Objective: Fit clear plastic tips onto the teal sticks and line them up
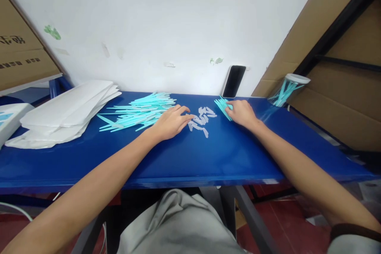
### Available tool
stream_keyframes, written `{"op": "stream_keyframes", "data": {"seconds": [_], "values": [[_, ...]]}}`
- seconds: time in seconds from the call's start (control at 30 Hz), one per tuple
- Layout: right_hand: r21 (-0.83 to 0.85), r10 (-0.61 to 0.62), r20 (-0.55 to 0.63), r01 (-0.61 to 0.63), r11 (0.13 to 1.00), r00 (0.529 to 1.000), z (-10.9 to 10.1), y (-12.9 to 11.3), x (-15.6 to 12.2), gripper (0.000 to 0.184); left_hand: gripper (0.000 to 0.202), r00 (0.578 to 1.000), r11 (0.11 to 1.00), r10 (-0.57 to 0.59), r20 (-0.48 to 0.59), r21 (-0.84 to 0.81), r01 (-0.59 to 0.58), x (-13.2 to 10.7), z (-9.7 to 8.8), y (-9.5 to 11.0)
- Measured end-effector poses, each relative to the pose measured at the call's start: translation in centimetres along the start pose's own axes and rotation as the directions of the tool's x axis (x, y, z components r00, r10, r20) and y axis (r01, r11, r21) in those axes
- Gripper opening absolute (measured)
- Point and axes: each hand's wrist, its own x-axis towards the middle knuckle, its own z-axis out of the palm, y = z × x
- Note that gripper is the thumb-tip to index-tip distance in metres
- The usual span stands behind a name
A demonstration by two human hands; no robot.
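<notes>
My left hand (172,121) lies palm down on the blue table (178,158), fingers stretched toward several small clear plastic caps (201,118) and touching the nearest ones. A pile of turquoise plastic sticks (138,112) spreads just left of that hand. My right hand (242,113) rests farther right, its fingers curled over a small bundle of turquoise sticks (223,106) that fan out past the fingertips.
A stack of white bags (64,113) lies at the table's left. A dark phone (234,81) leans on the white wall. A clear tub (287,89) of turquoise sticks stands at the right, against cardboard boxes (336,75). More cardboard sits far left.
</notes>
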Motion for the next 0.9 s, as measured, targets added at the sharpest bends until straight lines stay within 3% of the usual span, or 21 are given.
{"op": "stream_keyframes", "data": {"seconds": [0.2,0.4,0.57,0.8,0.9], "values": [[-0.061,0.005,0.015,-0.004,0.998,1.0,-0.1,-1.3,-0.2,0.043,0.043,0.994,0.999,-0.043,-0.097,0.013,0.044,0.2,-0.4,-0.4],[-0.12,0.016,0.068,-0.008,0.993,0.998,0.2,-2.0,-0.3,0.039,0.06,0.969,0.974,-0.228,0.091,0.015,0.228,0.2,-2.0,-0.6],[-0.133,0.025,0.083,-0.014,0.991,0.996,0.4,-1.9,-0.1,0.038,0.058,0.927,0.932,-0.358,0.116,-0.017,0.362,0.1,-2.7,-0.7],[-0.146,0.005,0.07,0.005,0.989,0.998,0.5,-2.3,-0.3,0.041,0.046,0.918,0.921,-0.39,0.074,0.033,0.389,-0.3,-3.1,-1.6],[-0.121,-0.071,0.033,0.075,0.99,0.997,0.5,-2.2,-0.4,0.043,0.045,0.921,0.923,-0.386,0.058,0.03,0.385,-0.3,-3.3,-1.7]]}}
